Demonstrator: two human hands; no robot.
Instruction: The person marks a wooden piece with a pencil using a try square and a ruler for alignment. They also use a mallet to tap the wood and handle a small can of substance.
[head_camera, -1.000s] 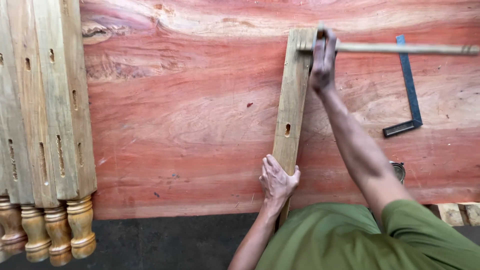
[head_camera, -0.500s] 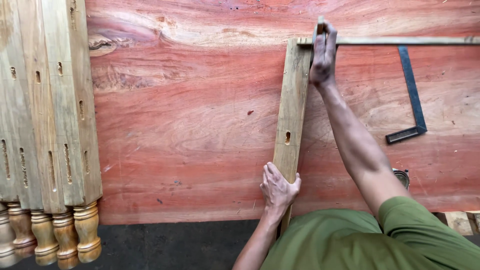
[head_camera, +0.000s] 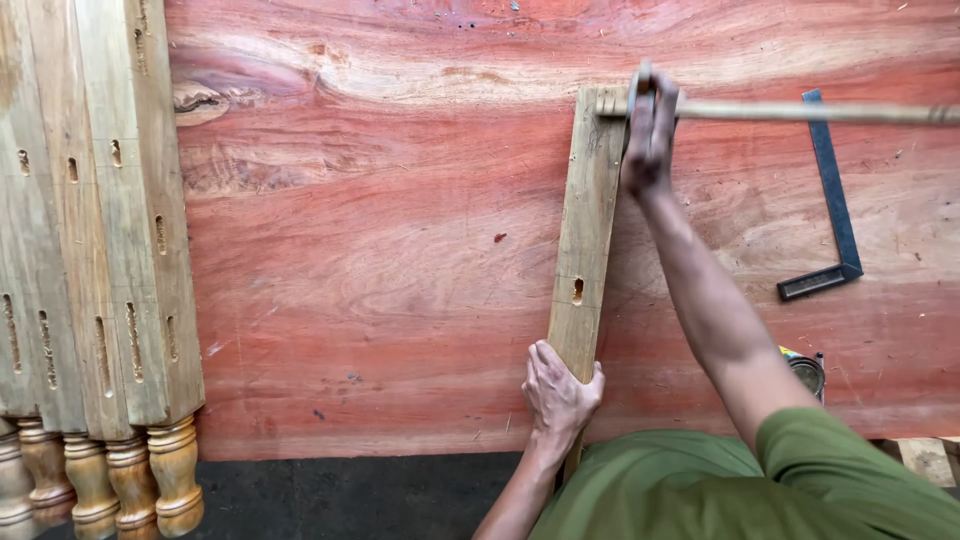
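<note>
A pale wooden post (head_camera: 586, 220) with a small slot lies lengthwise on the red wooden slab (head_camera: 380, 230). My left hand (head_camera: 560, 392) grips the post's near end. My right hand (head_camera: 650, 125) reaches to the far end and holds a long thin wooden stick (head_camera: 800, 111) that runs off to the right, laid across the post's top.
A steel try square (head_camera: 833, 205) lies on the slab at the right. A small round tape-like object (head_camera: 806, 370) sits by my right arm. Several turned wooden legs (head_camera: 95, 240) with mortise slots lie stacked at the left. Dark floor shows below the slab's near edge.
The stick and my right hand shifted slightly nearer along the post's far end. My left hand stays clamped on the near end.
</note>
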